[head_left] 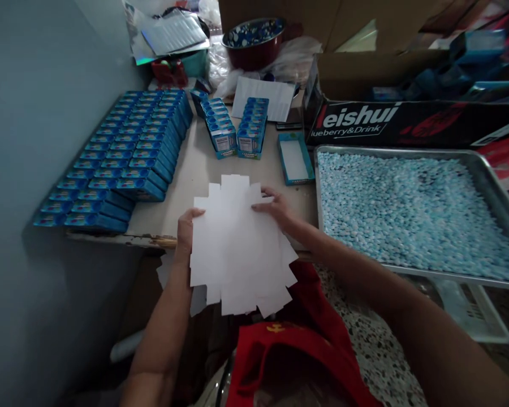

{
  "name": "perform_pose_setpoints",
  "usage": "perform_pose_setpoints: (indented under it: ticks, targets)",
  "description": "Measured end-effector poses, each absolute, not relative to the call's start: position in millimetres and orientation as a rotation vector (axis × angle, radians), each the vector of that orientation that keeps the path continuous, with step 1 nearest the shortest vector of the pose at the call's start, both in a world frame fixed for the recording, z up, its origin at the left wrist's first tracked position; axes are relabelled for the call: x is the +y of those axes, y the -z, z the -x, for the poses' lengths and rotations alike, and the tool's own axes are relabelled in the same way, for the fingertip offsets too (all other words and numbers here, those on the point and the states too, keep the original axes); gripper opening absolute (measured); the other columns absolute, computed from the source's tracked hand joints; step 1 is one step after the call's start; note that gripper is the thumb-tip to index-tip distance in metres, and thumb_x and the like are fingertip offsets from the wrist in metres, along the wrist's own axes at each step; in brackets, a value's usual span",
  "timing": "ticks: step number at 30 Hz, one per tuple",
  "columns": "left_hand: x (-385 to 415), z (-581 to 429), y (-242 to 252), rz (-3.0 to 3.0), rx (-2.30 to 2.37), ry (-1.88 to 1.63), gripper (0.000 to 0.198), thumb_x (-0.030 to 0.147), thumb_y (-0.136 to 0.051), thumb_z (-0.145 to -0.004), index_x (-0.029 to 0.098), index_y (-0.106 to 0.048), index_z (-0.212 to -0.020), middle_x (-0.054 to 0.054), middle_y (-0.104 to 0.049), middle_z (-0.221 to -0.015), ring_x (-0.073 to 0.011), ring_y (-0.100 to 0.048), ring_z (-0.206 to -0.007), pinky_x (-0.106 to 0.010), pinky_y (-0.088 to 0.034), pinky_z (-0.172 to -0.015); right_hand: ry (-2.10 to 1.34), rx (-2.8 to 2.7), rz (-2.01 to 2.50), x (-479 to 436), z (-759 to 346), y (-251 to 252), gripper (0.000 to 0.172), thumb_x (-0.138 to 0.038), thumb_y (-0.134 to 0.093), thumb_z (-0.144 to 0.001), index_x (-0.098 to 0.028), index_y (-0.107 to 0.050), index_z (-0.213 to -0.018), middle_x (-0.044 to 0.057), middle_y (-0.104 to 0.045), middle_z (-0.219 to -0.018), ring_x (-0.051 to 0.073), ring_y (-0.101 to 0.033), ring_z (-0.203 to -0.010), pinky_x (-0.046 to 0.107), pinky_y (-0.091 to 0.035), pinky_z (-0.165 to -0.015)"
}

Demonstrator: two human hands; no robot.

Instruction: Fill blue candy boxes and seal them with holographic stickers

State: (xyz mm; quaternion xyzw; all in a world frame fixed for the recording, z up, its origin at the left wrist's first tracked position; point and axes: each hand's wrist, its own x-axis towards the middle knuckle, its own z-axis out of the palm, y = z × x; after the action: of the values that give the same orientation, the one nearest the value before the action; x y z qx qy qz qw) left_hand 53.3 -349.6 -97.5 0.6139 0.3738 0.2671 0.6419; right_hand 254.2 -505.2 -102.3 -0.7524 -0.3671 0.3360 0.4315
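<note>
A stack of white die-cut cardboard blanks (241, 249), with notched edges, is held between both hands over the table's front edge. My left hand (187, 226) grips its left side, thumb on top and the other fingers hidden underneath. At the upper right, my right hand (276, 208) is closed on the stack, its thumb lying across the top sheet. Some sheets at the lower right are fanned out of line. Beyond the hands, two short rows of small blue boxes (250, 127) stand side by side, and an open shallow blue box (296, 159) lies to their right.
Rows of blue boxes (131, 152) fill the table's left side by the wall. A metal tray (319, 203) of small pale-blue pieces stands at right. Behind it is a black printed carton (365, 125). A dark red bowl (254, 53) sits at the back.
</note>
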Motion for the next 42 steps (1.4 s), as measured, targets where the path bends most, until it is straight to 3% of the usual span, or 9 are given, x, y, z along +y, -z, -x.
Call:
perform_pose_setpoints:
  ticks: [4, 8, 13, 18, 25, 30, 33, 37, 42]
  targets:
    - [-359.1, -75.8, 106.7, -1.508, 0.802, -0.509, 0.052, 0.032, -0.055, -0.068, 0.018, -0.075, -0.113, -0.007, -0.078, -0.097, -0.0317, -0.074, -0.1, -0.044, -0.064, -0.083, -0.54, -1.102, 2.237, -500.7, -235.5, 108.8, 0.052, -0.013, -0.054, -0.092, -0.024, -0.061, -0.142, 0.01, -0.069, -0.139, 0.026, -0.068, -0.123, 0.039, -0.054, -0.103]
    - [-365.4, -86.1, 124.5, -1.907, 0.772, -0.558, 0.051, 0.027, -0.06, -0.069, 0.021, -0.076, -0.117, -0.011, -0.069, -0.135, -0.0353, -0.06, -0.134, -0.051, -0.048, -0.118, -0.51, -1.447, 2.369, -495.8, -226.9, 96.4, 0.05, -0.009, -0.038, -0.098, -0.027, -0.065, -0.136, 0.01, -0.069, -0.14, 0.025, -0.071, -0.113, 0.035, -0.054, -0.091]
    - [-372.5, -84.6, 133.8, -1.995, 0.807, -0.677, 0.043, 0.029, -0.064, -0.077, 0.021, -0.077, -0.118, -0.014, -0.056, -0.149, -0.0366, -0.053, -0.142, -0.048, -0.052, -0.112, -0.587, -1.663, 2.381, -488.5, -238.1, 84.2, 0.044, -0.007, -0.039, -0.097, -0.019, -0.066, -0.129, 0.015, -0.067, -0.134, 0.023, -0.072, -0.097, 0.03, -0.05, -0.08]
    - [-380.6, -92.7, 126.6, -1.749, 0.82, -0.581, 0.033, 0.029, -0.059, -0.08, 0.02, -0.071, -0.109, -0.009, -0.072, -0.114, -0.0284, -0.07, -0.106, -0.04, -0.06, -0.087, -0.527, -1.738, 2.403, -483.3, -242.0, 79.2, 0.045, 0.001, -0.037, -0.09, -0.014, -0.07, -0.117, 0.02, -0.065, -0.129, 0.023, -0.071, -0.093, 0.031, -0.048, -0.078]
    - [-392.4, -109.1, 130.3, -1.775, 0.85, -0.931, 0.056, 0.033, -0.077, -0.082, 0.026, -0.048, -0.13, -0.002, -0.068, -0.106, -0.0174, -0.066, -0.094, -0.033, -0.054, -0.092, -0.47, -1.322, 2.413, -475.5, -243.2, 89.4, 0.042, -0.014, -0.046, -0.095, -0.009, -0.049, -0.137, 0.019, -0.072, -0.116, 0.029, -0.07, -0.102, 0.035, -0.051, -0.085]
    - [-391.8, -106.8, 125.5, -1.922, 0.869, -0.888, 0.019, 0.042, -0.064, -0.098, 0.023, -0.065, -0.098, -0.003, -0.068, -0.097, -0.0178, -0.062, -0.091, -0.031, -0.052, -0.088, -0.518, -1.248, 2.305, -485.9, -242.3, 89.3, 0.07, -0.015, -0.055, -0.085, -0.01, -0.035, -0.152, 0.019, -0.071, -0.123, 0.028, -0.069, -0.109, 0.035, -0.051, -0.092]
    - [-389.5, -107.3, 124.4, -1.897, 0.904, -0.959, 0.026, 0.038, -0.053, -0.103, 0.022, -0.065, -0.087, -0.003, -0.065, -0.095, -0.0176, -0.061, -0.095, -0.03, -0.05, -0.093, -0.576, -1.111, 2.206, -488.6, -248.6, 91.1, 0.07, -0.019, -0.06, -0.08, -0.011, -0.041, -0.147, 0.02, -0.068, -0.129, 0.027, -0.069, -0.109, 0.033, -0.053, -0.087]
    - [-383.0, -110.1, 124.8, -1.79, 0.955, -0.874, 0.018, 0.035, -0.064, -0.095, 0.021, -0.062, -0.084, 0.0, -0.06, -0.082, -0.015, -0.056, -0.08, -0.026, -0.048, -0.079, -0.801, -0.983, 2.056, -487.6, -258.4, 91.9, 0.055, -0.024, -0.048, -0.093, -0.014, -0.047, -0.147, 0.017, -0.071, -0.126, 0.022, -0.073, -0.099, 0.031, -0.056, -0.077]
    - [-375.2, -106.7, 122.3, -1.725, 0.913, -0.699, 0.014, 0.033, -0.067, -0.088, 0.019, -0.066, -0.087, 0.002, -0.059, -0.078, -0.0135, -0.055, -0.076, -0.025, -0.045, -0.076, -0.723, -1.137, 2.152, -484.6, -245.6, 79.2, 0.036, -0.018, -0.051, -0.098, -0.012, -0.073, -0.125, 0.016, -0.076, -0.124, 0.023, -0.071, -0.117, 0.031, -0.052, -0.1]
